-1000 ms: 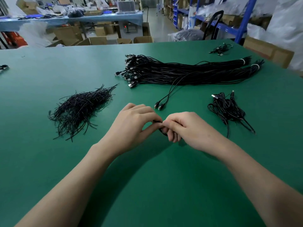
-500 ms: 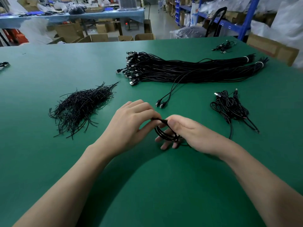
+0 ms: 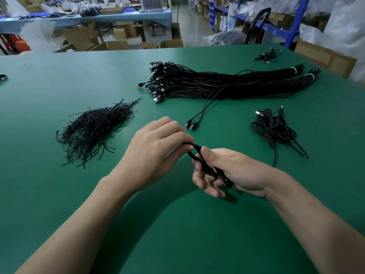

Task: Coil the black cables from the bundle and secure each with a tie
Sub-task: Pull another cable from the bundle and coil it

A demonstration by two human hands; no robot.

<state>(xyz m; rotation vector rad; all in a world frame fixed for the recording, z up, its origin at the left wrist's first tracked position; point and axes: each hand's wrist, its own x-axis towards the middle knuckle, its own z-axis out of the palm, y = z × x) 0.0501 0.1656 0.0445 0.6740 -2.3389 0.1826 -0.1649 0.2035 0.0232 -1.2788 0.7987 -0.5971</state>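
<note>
Head: hands [image 3: 156, 149] [image 3: 235, 171] on cable coil [image 3: 193, 154] (open table [image 3: 177, 238] around)

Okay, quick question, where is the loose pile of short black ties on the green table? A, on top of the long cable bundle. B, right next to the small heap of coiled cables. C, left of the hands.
C: the pile of ties lies left of the left hand, while the heap of coiled cables sits far right and the cable bundle lies farther back, both apart from it.
</note>
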